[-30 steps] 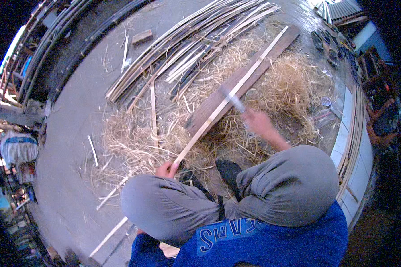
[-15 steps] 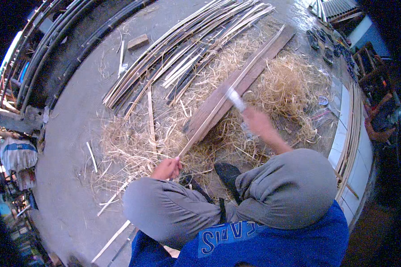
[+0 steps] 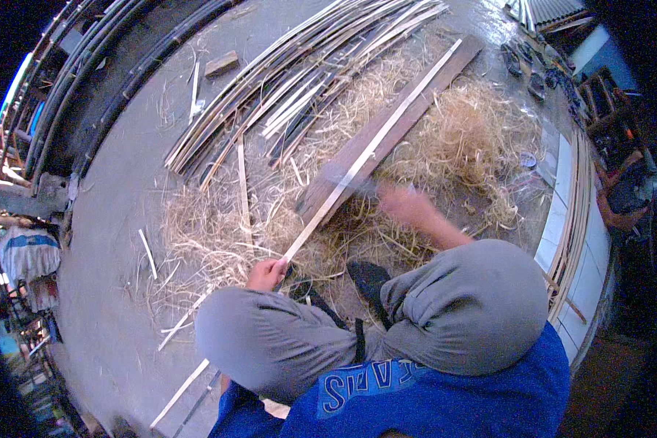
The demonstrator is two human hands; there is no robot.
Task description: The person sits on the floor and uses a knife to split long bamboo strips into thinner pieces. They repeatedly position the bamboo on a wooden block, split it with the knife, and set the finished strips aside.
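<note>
My left hand point(image 3: 268, 274), just beyond my left knee, is closed around the near end of a long pale bamboo strip point(image 3: 372, 152). The strip runs away from me, lying along a dark wooden board point(image 3: 439, 86) that slants to the far right. Smeared by motion, my right hand point(image 3: 404, 205) grips a knife. The knife's blurred blade point(image 3: 347, 179) crosses the strip near the board's closer end; whether it touches the strip I cannot tell. Curled shavings point(image 3: 467, 131) lie around the board.
Many split strips point(image 3: 292, 80) lie on the floor beyond the board, near a small block point(image 3: 221, 63). More long strips point(image 3: 573, 219) rest by the white tiles at right. Dark poles point(image 3: 117, 102) line the far left. Footwear point(image 3: 536, 86) stands at far right.
My right hand and the knife have swept toward me and left along the strip. The strip now turns its broad, pale face up. My left hand has shifted slightly left.
</note>
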